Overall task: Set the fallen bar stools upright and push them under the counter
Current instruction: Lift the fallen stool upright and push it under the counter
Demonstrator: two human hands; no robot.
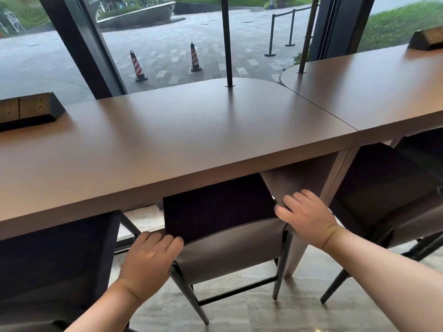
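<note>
Two hands hold the middle stool (230, 245) by its backrest: my left hand (149, 262) is closed over the corner at 7 o'clock, and my right hand (305, 213) is closed over the corner at 4 o'clock, its fingers curled over the top edge. This stool stands upright on the floor (251, 310), with its dark seat already partly beneath the front edge of the tabletop (182, 140). I judge the step in hand to be the final push inward. A second stool (393, 195) stands upright at 3 o'clock, also tucked in, and a third stool (55, 267) sits at 9 o'clock, close to the tabletop edge; its legs are mostly hidden. The angled support leg (311, 212) of the tabletop lies just beside the right corner of the backrest, touching or nearly touching my right fingertips. Principal risk: if I push straight ahead, my right fingers may be pinched between backrest and support. A skewed push, with more force on one hand, could jam a stool leg against that support or scrape the floor. The backrest top appears close to the underside of the tabletop, so lifting while pushing could strike it.
</note>
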